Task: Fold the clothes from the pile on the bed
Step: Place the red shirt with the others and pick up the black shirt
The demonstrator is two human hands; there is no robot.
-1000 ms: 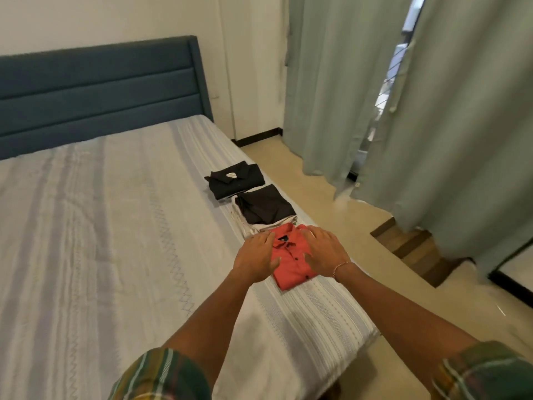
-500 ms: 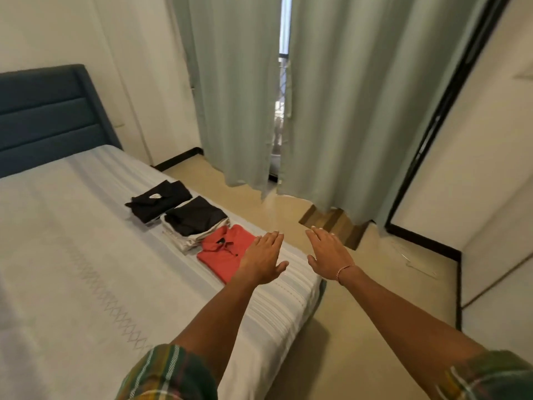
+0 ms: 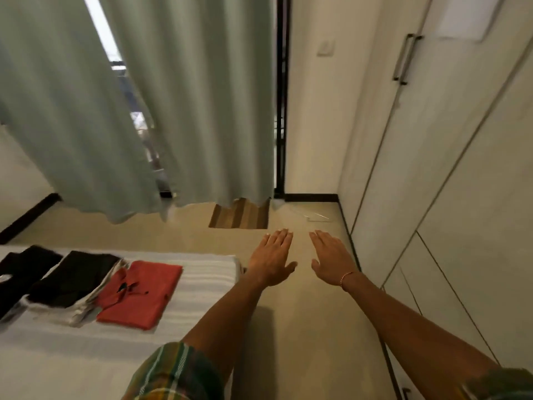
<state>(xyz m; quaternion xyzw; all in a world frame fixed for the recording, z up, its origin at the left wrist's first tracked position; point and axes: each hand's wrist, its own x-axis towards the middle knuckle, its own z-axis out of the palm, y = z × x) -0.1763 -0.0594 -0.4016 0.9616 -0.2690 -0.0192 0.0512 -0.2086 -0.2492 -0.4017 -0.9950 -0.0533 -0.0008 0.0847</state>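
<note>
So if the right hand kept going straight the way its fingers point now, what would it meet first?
Nothing close, it seems. The right hand is open above bare floor, its fingers pointing toward the far wall; that wall probably comes first, though depth is unclear.

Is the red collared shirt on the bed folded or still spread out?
Folded. The red collared shirt lies as a compact rectangle, collar on top, on the striped bed sheet; neither hand touches it.

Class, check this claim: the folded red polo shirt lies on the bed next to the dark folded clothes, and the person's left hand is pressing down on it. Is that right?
Not quite. The head view shows the left hand open in the air over the floor, beside the right hand, touching nothing. The red polo shirt does lie folded on the bed next to the dark folded clothes.
</note>
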